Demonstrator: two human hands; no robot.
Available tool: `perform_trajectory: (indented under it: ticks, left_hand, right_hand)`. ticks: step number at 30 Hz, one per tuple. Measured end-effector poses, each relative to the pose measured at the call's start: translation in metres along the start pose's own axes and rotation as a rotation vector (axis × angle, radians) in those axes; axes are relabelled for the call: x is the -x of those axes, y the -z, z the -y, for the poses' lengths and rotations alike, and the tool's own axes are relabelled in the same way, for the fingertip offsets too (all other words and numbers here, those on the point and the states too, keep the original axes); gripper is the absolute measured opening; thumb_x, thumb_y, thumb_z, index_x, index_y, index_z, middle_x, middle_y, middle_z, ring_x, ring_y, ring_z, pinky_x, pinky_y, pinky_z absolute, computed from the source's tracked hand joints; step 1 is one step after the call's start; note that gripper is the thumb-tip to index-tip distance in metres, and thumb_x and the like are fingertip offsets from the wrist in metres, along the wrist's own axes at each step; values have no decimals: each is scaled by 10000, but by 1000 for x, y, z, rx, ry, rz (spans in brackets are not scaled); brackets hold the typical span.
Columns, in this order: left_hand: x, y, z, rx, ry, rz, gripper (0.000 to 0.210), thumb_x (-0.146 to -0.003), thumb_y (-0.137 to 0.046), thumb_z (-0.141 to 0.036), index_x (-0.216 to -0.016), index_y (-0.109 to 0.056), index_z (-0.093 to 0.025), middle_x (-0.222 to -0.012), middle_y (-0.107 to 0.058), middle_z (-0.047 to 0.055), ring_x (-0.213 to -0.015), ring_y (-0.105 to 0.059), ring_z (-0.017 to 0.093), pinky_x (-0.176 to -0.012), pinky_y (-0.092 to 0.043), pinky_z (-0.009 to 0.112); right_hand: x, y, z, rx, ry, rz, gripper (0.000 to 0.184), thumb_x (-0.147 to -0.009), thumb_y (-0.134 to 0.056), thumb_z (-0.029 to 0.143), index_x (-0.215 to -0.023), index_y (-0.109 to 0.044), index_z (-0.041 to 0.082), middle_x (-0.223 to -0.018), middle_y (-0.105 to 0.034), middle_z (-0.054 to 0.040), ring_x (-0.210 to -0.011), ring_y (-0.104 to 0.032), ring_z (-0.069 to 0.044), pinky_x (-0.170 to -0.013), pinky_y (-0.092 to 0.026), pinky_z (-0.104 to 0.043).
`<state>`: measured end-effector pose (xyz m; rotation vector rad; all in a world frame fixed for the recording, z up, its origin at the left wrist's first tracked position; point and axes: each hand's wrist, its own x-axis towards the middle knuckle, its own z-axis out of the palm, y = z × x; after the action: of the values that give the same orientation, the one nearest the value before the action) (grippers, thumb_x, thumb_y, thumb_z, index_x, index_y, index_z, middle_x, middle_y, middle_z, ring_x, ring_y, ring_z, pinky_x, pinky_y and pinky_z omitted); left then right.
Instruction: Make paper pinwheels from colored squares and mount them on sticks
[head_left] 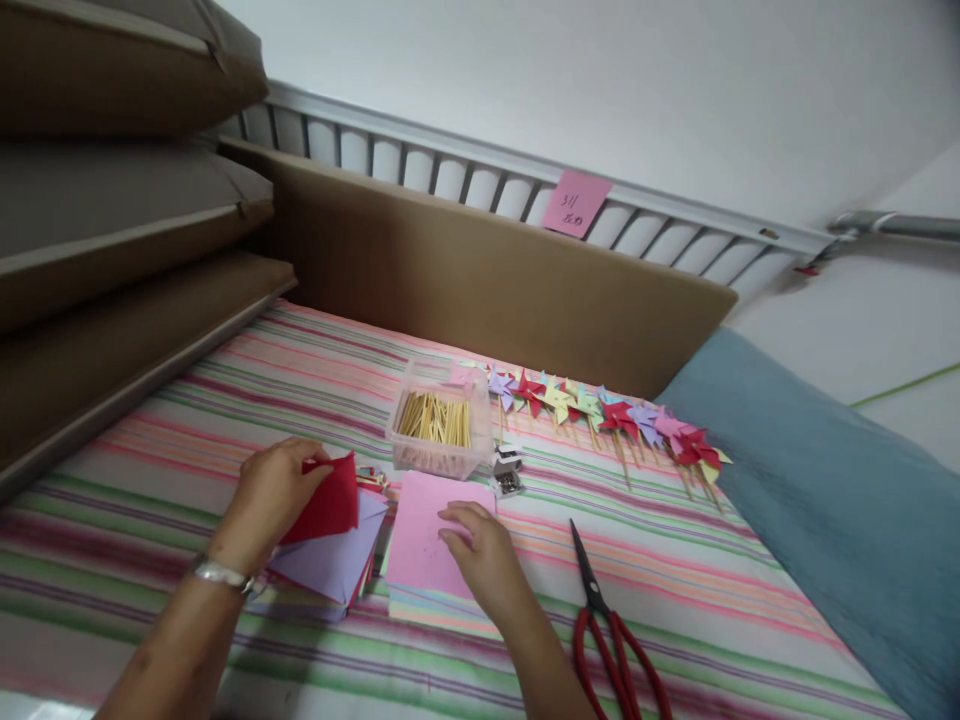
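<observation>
My left hand [281, 492] pinches a red paper square [330, 503] over a pile of folded papers, with a lavender sheet [341, 548] on top. To the right lies a neat stack of coloured paper with a pink sheet [424, 510] uppermost. Just over that sheet is my right hand [480, 550], thumb and fingers apart and holding nothing; whether it touches the paper I cannot tell. Behind the stack stands a clear plastic box [405, 452] of thin wooden sticks [435, 418]. A small open box of metal pins [508, 483] sits beside it.
Red-handled scissors [596, 595] lie at the right, blades pointing away. A row of paper pinwheels [619, 415] on sticks runs along the back. Brown cushions [127, 210] are piled at the left, and a tan board [465, 265] stands behind the striped cloth [720, 560].
</observation>
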<state>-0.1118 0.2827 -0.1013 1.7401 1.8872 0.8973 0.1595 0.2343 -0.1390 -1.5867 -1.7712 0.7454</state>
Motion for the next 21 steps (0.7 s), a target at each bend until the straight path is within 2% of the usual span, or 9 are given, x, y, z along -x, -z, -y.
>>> perform_trajectory:
  ticks: [4,7,11,15,18,21]
  left_hand:
    - [8,9,-18,203,-12,69,210,-742,-587,-390,-789,-733,-247,-817,-756,31,-768,-677,246,-675,-494,323]
    - [14,14,-35,371,-24,118,206,-708,-645,-430,-759,-748,-259,-787,-759,17,-729,-668,234,-646,-494,303]
    - [21,14,-50,590,-10,313,172,-640,-705,-406,-661,-750,-241,-687,-734,21,-655,-636,213,-604,-476,285]
    - [25,2,-55,731,81,508,171,-625,-740,-378,-631,-736,-207,-615,-684,9,-591,-572,162,-568,-419,249]
    - [25,-14,-53,768,141,565,172,-614,-762,-358,-634,-731,-189,-619,-676,6,-589,-554,148,-566,-392,236]
    - [24,-29,-51,746,149,540,166,-598,-783,-332,-628,-735,-176,-626,-680,13,-603,-556,149,-573,-389,231]
  right_hand:
    - [0,-1,4,-83,10,-31,192,-803,-591,180,-933,-733,171,-1064,-688,-112,-1034,-628,-240,-944,-465,-366]
    - [1,-3,10,-240,0,-38,212,-847,-577,286,-957,-719,172,-1040,-701,-105,-1003,-642,-239,-907,-484,-357]
    - [6,-7,16,-562,-77,17,375,-895,-527,482,-1034,-692,175,-1069,-710,-107,-1025,-645,-242,-914,-481,-363]
    - [10,-8,23,-952,-168,78,580,-843,-494,666,-1097,-673,176,-1138,-693,-116,-1038,-637,-248,-888,-478,-360]
    - [11,-4,30,-1146,-252,153,689,-797,-464,748,-1066,-691,156,-1025,-724,-112,-907,-659,-229,-793,-483,-332]
    - [12,-2,33,-1131,-282,175,526,-724,-678,625,-911,-729,137,-788,-730,-60,-683,-631,-165,-655,-456,-263]
